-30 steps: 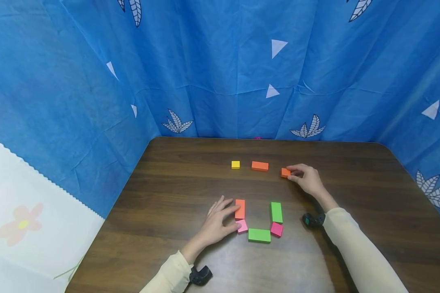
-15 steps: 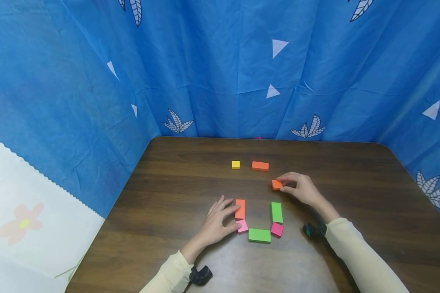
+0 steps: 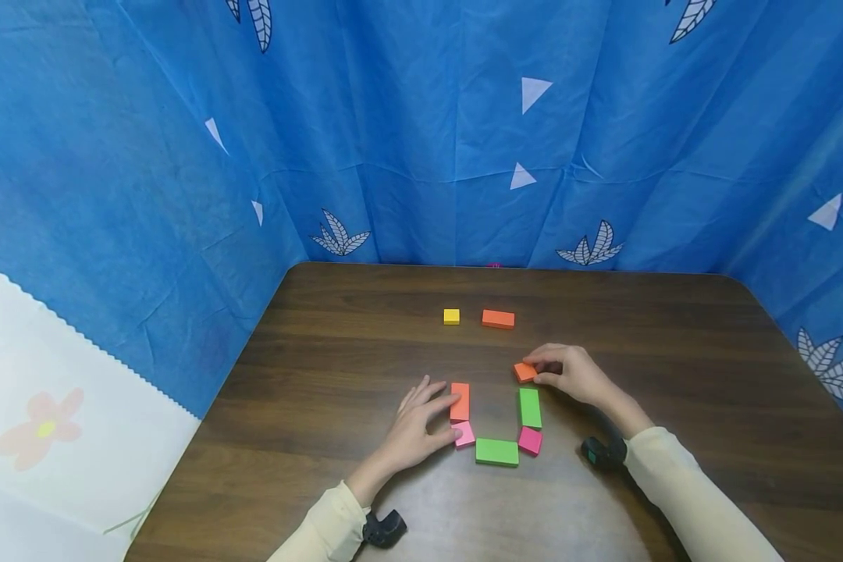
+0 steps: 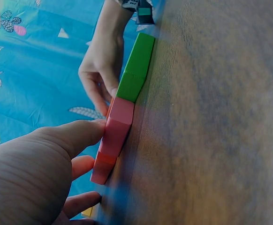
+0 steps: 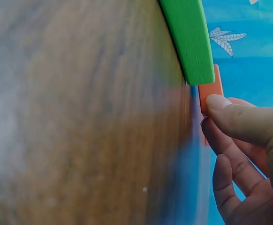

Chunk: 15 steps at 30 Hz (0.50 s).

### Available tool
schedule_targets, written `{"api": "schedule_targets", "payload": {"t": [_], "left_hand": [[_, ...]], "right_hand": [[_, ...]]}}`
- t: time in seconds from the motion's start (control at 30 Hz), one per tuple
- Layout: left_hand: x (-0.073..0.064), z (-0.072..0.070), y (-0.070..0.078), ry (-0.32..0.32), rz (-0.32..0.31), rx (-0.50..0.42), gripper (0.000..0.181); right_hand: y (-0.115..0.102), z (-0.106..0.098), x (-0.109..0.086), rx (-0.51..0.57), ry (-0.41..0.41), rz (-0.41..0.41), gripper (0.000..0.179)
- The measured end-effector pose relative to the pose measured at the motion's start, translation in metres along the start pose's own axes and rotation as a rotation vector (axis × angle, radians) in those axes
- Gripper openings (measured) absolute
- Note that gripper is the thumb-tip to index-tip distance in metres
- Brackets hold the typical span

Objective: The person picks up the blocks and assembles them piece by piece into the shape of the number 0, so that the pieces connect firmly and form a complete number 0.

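On the brown counter (image 3: 309,382), a coral block (image 3: 459,412) and pink block (image 3: 467,436) lie by the left hand (image 3: 409,433). Toward the right hand (image 3: 574,376) are two green blocks (image 3: 497,450) and a magenta block (image 3: 530,440) — beyond both hands, a yellow block (image 3: 451,316) and orange bar (image 3: 498,318).

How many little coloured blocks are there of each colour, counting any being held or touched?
Orange rectangular blocks: 3
Green rectangular blocks: 2
Pink, small, squarish blocks: 2
Yellow, small, squarish block: 1
Total: 8

I see pale glare on the worktop (image 3: 534,515), which blurs in both wrist views, and soft shadow beside my right sleeve (image 3: 695,492).
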State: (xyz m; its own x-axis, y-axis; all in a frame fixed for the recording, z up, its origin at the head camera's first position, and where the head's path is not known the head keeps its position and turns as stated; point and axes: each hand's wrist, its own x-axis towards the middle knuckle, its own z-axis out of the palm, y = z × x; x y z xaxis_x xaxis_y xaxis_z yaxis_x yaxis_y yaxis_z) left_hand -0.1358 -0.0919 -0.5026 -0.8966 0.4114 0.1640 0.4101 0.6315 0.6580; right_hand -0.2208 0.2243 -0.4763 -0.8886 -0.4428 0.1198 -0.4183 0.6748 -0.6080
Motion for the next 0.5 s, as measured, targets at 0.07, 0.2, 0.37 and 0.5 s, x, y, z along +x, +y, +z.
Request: {"api": "schedule_targets", "payload": {"t": [0.07,0.2,0.37,0.5], "left_hand": [[-0.0001,-0.0003,0.0001,0.001,0.003,0.000,0.054],[0.0000,-0.0006,-0.0002,0.003,0.010,0.004,0.054],[0.0003,-0.0004,-0.0009,-0.004,0.000,0.012,0.055],[0.0005,-0.0005,-0.0013,0.003,0.008,0.006,0.054]], "right_hand": [[-0.0005,0.0003,-0.0002,0.003,-0.012,-0.011,0.033],[-0.0014,0.0004,-0.0005,0.015,-0.037,-0.033,0.031],[-0.0015,0.0001,-0.0009,0.030,-0.055,-0.044,0.030],[-0.0017,0.0001,-0.0014,0.034,-0.066,-0.045,0.030]]}}
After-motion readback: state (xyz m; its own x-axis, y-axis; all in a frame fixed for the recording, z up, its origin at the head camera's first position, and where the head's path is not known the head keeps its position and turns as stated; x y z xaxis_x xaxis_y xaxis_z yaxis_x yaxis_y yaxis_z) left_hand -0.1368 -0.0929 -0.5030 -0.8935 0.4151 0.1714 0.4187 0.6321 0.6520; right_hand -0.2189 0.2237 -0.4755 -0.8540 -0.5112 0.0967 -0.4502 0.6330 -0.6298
